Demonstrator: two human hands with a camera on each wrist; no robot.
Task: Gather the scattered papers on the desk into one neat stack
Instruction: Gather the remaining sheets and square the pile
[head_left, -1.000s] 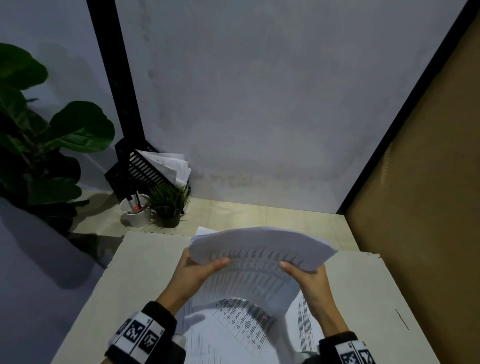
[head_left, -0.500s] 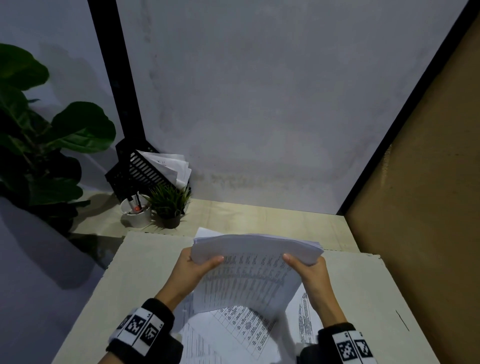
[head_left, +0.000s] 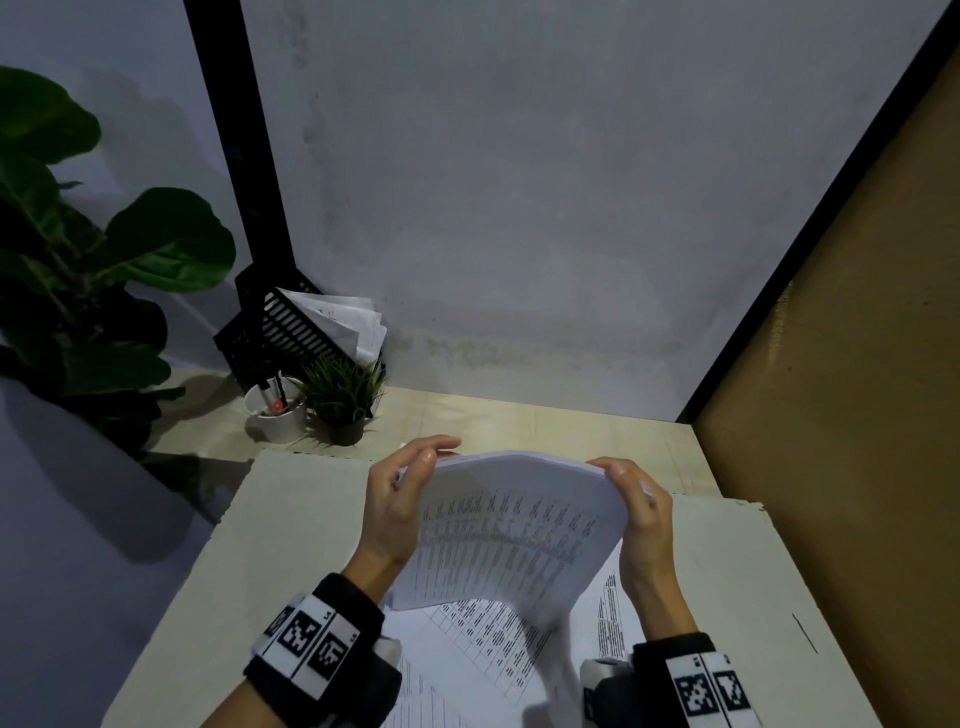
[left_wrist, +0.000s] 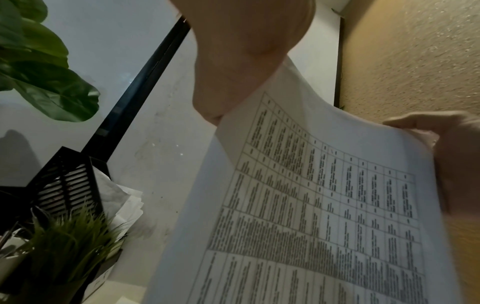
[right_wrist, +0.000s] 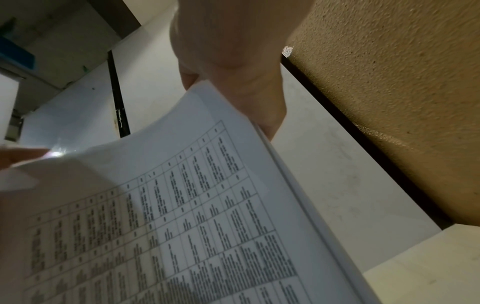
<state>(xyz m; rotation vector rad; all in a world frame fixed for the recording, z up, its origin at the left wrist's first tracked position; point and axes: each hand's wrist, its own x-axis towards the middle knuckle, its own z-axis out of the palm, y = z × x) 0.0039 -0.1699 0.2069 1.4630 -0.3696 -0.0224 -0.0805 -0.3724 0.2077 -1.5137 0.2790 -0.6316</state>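
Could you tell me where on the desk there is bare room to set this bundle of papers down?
Bare board lies left of the left hand, and more right of the right hand toward the tan wall. The wooden strip by the back wall is bare too. Loose sheets crowd the near middle; the mug and small plant fill the back-left corner.

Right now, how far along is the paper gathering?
Done: most sheets are in one bundle. In hand: left hand and right hand hold its sides, upright above the desk, edges apparently being squared. Left: loose sheets lie underneath; add them and set the stack down.
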